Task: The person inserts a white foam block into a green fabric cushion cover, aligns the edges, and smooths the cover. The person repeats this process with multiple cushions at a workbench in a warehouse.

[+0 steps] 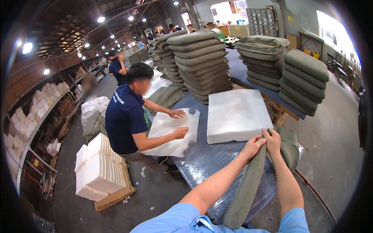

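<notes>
Light-blue sleeves (294, 220) come nearest, flanking a grey-green padded piece (245, 190) that stretches from the person's chest out over the worktop (198, 163). Left hand (253, 148) and right hand (273, 141) meet at its far end, fingers closed on it, just beside the near right corner of a white sheet stack (239, 112).

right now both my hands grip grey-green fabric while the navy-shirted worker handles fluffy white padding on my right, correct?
Wrong side: the head view shows the navy-shirted worker handling fluffy white padding on your left. Both hands grip grey-green fabric.
</notes>
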Available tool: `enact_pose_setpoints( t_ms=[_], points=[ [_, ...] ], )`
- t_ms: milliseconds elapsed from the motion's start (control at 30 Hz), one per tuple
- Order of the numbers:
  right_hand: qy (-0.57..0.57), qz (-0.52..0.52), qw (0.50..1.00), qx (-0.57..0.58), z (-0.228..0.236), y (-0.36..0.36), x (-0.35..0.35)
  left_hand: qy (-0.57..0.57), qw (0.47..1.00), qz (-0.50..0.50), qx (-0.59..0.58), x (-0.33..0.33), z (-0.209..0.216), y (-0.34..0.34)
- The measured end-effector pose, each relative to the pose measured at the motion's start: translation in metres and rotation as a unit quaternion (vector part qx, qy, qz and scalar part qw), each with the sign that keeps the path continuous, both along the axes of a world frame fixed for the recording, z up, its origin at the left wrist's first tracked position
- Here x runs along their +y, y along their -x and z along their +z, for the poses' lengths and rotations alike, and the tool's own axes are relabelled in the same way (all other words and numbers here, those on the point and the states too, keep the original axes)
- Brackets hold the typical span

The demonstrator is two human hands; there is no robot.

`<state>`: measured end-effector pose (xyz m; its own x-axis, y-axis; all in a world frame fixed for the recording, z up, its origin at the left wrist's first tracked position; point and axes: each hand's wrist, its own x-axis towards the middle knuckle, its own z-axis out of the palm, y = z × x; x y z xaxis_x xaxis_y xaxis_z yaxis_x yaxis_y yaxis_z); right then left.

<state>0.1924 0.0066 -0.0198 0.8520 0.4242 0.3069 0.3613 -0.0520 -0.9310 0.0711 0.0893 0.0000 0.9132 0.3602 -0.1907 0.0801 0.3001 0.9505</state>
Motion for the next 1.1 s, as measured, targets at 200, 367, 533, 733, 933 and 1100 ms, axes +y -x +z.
enact_pose_setpoints(
  t_ms=[200,367,533,733,933,1100],
  points=[
    [0.006,-0.001,1.000,-0.024,0.000,0.001,0.006,-0.038,0.999,-0.010,0.014,0.007,0.001,-0.004],
    [0.055,-0.042,0.996,-0.061,-0.019,-0.008,-0.007,0.050,0.999,-0.016,0.008,-0.002,-0.001,-0.009],
    [0.054,-0.031,0.998,-0.032,-0.005,0.010,0.006,0.083,0.996,0.022,-0.010,0.012,-0.016,-0.005],
    [0.061,-0.051,0.995,-0.062,-0.006,0.005,0.002,0.071,0.996,0.040,-0.024,0.005,-0.025,-0.008],
    [0.041,-0.045,0.996,-0.058,-0.004,0.011,0.006,0.100,0.995,0.014,-0.021,0.020,-0.040,-0.003],
    [-0.033,-0.011,0.999,-0.022,-0.007,-0.001,0.009,0.187,0.978,-0.089,-0.006,0.038,-0.040,-0.018]
  ],
)
